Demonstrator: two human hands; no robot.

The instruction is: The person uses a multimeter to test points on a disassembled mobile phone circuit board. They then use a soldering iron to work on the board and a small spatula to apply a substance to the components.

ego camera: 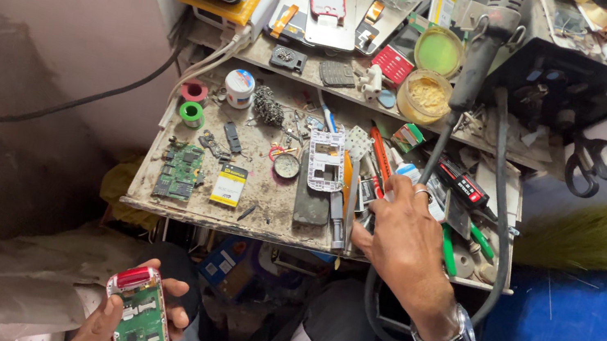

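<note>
The left hand (106, 323) cradles an opened mobile phone (138, 318) low in the lap, well below the desk's (172, 210) front edge, fingers curled along its sides with the green board exposed. It looks light, stiff and fragile, best gripped by its plastic rim. The right hand (402, 234) reaches, loosely clenched, into tools near the front edge; what it grips is hidden.

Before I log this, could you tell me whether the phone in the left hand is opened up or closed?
Opened up: the phone in the left hand shows its bare green circuit board, with no cover over it.
</note>
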